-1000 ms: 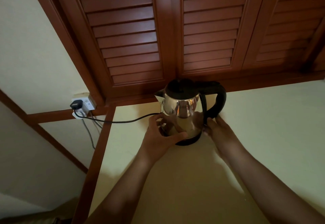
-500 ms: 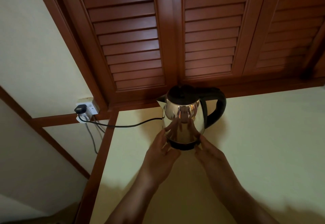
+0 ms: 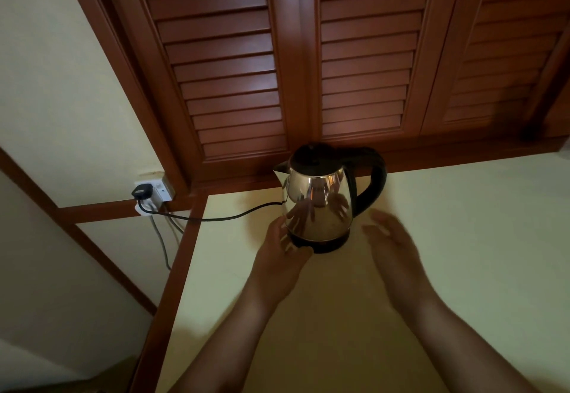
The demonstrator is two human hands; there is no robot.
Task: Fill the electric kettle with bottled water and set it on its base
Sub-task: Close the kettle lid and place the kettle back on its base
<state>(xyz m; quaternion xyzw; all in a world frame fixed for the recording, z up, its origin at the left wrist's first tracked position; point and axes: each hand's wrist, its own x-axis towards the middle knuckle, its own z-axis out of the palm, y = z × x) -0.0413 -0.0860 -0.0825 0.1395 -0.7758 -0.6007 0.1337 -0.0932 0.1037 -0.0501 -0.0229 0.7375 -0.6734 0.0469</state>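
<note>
The kettle (image 3: 320,207) sits on its base (image 3: 320,243) on the pale worktop (image 3: 462,238), before brown slatted doors (image 3: 234,62). The left hand (image 3: 285,254) touches the base; the right hand (image 3: 391,247) hangs loose beside it

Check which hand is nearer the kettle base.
Left. The left hand touches the kettle base at its left edge; the right hand hovers open, apart, to its right.

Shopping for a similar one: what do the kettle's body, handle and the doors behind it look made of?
The kettle body looks like polished stainless steel: it mirrors both hands. Its handle and lid look like matte black plastic, showing no reflections. The doors look like reddish-brown varnished wood with horizontal slats; it could be veneer.
</note>
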